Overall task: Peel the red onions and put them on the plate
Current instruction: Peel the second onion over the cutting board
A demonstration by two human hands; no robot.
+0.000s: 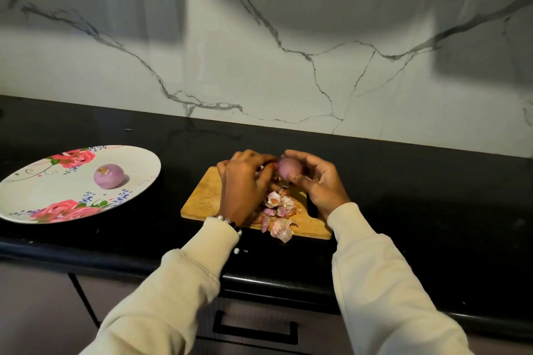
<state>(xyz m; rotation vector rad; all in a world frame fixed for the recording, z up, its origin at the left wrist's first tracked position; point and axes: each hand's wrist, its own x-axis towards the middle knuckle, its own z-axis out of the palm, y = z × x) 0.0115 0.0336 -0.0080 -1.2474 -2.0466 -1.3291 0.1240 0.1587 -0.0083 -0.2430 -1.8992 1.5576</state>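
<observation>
Plate [138,164]: far left on the counter, floral print, holding one peeled onion [108,176] near its middle — one onion looks done.
Left hand [245,179]: over the cutting board [202,196], fingers curled toward the second onion [289,168]; whether they pinch a strip of skin or only touch it, I cannot tell.
Second onion: held just above the board's far edge, mostly smooth and purple — judged nearly peeled, not yet on the plate.
Right hand [317,181]: fingers and thumb curled round that onion, holding it.
Peels [278,210]: a loose heap on the board's near part, between the wrists.
Surface: black counter [418,196], glossy, drawer handle below.
Room: white marble-veined wall behind, switch panel at far left, dim light.
</observation>
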